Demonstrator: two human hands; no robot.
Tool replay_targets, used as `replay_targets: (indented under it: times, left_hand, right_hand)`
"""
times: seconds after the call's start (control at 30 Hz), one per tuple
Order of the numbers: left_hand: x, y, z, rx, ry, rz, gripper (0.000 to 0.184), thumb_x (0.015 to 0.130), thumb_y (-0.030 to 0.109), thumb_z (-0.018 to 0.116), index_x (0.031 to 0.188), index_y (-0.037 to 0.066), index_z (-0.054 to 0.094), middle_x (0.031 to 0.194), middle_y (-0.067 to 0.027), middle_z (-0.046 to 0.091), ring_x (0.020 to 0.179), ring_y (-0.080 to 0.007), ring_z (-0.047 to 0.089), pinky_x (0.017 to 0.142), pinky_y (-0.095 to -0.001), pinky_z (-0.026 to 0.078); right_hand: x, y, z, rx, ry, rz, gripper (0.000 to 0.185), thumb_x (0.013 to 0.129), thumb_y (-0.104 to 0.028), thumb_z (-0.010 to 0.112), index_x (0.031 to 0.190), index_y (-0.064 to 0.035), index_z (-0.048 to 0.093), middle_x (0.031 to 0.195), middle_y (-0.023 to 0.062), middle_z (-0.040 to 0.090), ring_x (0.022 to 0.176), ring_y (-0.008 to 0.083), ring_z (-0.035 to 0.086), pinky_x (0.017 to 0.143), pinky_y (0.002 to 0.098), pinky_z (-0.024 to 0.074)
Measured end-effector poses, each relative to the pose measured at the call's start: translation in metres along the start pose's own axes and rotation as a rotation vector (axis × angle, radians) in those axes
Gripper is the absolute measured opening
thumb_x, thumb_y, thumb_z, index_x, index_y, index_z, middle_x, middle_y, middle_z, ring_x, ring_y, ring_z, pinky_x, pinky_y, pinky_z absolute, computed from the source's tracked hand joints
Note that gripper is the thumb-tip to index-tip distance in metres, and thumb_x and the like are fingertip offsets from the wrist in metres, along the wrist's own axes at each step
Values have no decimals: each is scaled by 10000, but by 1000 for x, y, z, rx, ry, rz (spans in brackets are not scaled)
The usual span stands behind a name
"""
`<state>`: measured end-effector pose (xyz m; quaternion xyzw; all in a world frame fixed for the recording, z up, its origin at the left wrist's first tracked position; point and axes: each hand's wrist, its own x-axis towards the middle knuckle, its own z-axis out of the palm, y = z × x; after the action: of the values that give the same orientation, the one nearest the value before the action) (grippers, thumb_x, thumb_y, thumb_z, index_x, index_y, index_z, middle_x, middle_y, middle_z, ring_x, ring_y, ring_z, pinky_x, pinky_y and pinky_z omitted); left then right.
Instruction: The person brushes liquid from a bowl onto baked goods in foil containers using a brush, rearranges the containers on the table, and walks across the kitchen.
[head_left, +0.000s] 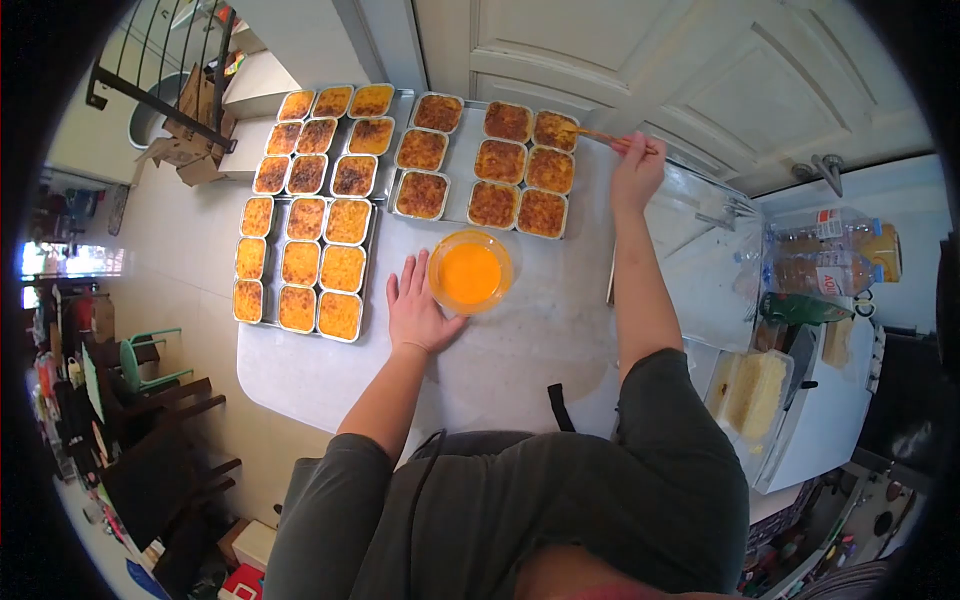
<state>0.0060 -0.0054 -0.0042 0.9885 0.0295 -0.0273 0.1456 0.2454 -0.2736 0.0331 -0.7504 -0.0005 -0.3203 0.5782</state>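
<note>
My right hand reaches to the far side of the table and grips a brush by its thin wooden handle. The brush tip rests on the browned top of a foil tray of baked food in the back right corner of the group. Fingers spread, my left hand lies flat on the table beside a clear bowl. Bright orange liquid fills part of that bowl. More browned foil trays sit near the brush on a metal baking sheet.
Several paler foil trays stand on baking sheets at the left of the table. To the right are plastic bottles and a container with a yellow block. A white door borders the far side.
</note>
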Motion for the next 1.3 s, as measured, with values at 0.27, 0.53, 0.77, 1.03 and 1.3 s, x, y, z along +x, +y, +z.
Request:
replay_targets:
  times: [0.27, 0.53, 0.77, 1.03, 1.3]
  left_hand:
    - [0, 2, -1, 21, -18, -13, 890, 664, 526, 628, 1397, 116, 334, 1487, -85, 277, 1391, -251, 208, 1117, -478, 128]
    - [1, 1, -1, 24, -25, -12, 893, 663, 514, 630, 1399, 108, 330, 1487, -85, 277, 1391, -252, 211, 1117, -476, 130]
    - [1, 0, -1, 7, -9, -6, 896, 657, 510, 638, 1397, 108, 333, 1488, -85, 276, 1390, -250, 214, 1114, -481, 133]
    - [1, 2, -1, 6, -17, -11, 882, 662, 518, 633, 1391, 116, 343, 1486, -86, 278, 1389, -252, 214, 1112, -483, 139]
    - [0, 1, 0, 12, 2, -4, 899, 649, 520, 640, 1398, 124, 337, 1488, -84, 274, 1389, -251, 211, 1112, -484, 138]
  right_hand:
    - [-2, -13, 22, 158, 30, 54, 231, 961, -204, 496, 865, 5, 477, 750, 123, 650, 667, 172, 669, 624, 252, 518]
    - [-11, -13, 2, 92, 8, 52, 231, 969, -201, 476, 872, 9, 467, 736, 107, 629, 632, 160, 648, 600, 259, 515]
    - [0, -14, 2, 106, -83, 125, 225, 975, -201, 459, 872, -1, 461, 754, 108, 621, 641, 156, 636, 614, 259, 506]
    - [14, -15, -3, 157, -154, 115, 220, 983, -214, 440, 926, -2, 457, 808, 118, 620, 664, 158, 629, 630, 268, 512]
    - [28, -11, -9, 201, -62, 143, 208, 973, -200, 449, 924, 2, 465, 768, 105, 625, 616, 160, 635, 575, 275, 502]
